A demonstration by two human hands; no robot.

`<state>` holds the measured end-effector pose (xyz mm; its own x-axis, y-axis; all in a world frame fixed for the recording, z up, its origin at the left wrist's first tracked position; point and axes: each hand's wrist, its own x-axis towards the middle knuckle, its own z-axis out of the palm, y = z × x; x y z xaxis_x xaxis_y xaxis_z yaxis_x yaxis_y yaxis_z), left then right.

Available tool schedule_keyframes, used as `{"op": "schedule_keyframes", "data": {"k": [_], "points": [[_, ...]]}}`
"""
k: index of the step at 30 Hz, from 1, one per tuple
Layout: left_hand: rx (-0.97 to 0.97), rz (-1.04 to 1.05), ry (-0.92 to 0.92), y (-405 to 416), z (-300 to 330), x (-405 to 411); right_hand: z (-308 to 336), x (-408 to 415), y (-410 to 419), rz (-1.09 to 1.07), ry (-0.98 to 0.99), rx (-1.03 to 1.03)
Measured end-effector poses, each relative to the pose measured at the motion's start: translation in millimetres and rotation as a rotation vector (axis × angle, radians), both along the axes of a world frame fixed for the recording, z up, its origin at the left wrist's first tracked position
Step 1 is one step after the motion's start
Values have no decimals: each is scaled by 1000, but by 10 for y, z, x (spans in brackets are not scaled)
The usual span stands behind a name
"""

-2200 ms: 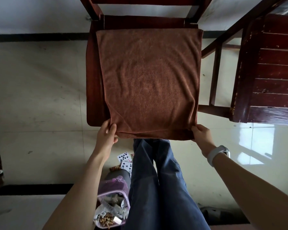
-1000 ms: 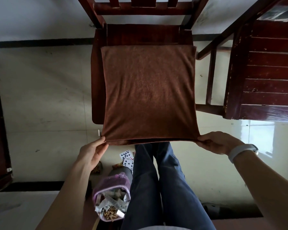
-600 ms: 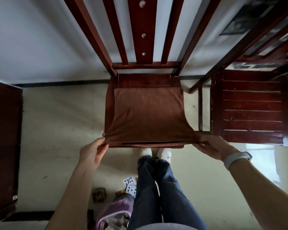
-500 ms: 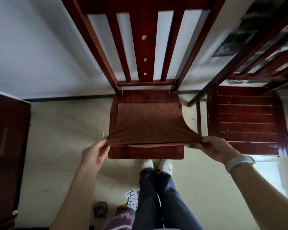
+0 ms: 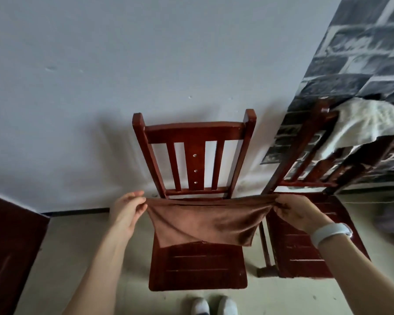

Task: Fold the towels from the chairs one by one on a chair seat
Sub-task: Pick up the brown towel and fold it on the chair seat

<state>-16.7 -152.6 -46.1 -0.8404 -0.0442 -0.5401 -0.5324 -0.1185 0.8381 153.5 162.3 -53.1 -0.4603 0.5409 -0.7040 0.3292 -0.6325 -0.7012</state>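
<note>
While the brown towel (image 5: 205, 220) is held up by its top corners, it hangs doubled over the rear part of the chair seat (image 5: 198, 267), its lower edge draped just above the boards near the back rail. The left corner is pinched in the left hand (image 5: 127, 209) and the right corner in the right hand (image 5: 298, 211), each grip clenched on cloth, with the top edge stretched nearly level between them. For a clean fold, judged from this, the edge should be kept taut and level, the hanging part lowered squarely onto the seat, and the corners matched before either is let go; slack on one side would likely skew the crease. A pale towel (image 5: 362, 126) is draped over the backrest of the neighbouring chair (image 5: 305, 246) at the right, not yet folded.
</note>
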Motion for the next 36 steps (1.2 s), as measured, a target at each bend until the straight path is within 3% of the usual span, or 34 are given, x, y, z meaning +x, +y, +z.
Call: {"op": "schedule_keyframes", "data": {"k": [4,6,9,15,24,29,36], "points": [[-95,-228,175,69,266,-20,227,10,50,10,0,127],[-244,-340,267,60,336,3,305,34,91,-16,19,159],[-585,-578,442,72,371,91,397,104,142,-95,129,29],[-860,-808,630,212,254,250,458,202,193,-175,173,-77],[-808,-587,778,331,378,294,461,304,304,-240,170,-21],[-791,-597,766,383,458,267,331,321,271,-229,58,205],[-788,-601,762,438,550,227,296,356,271,-256,110,204]]}}
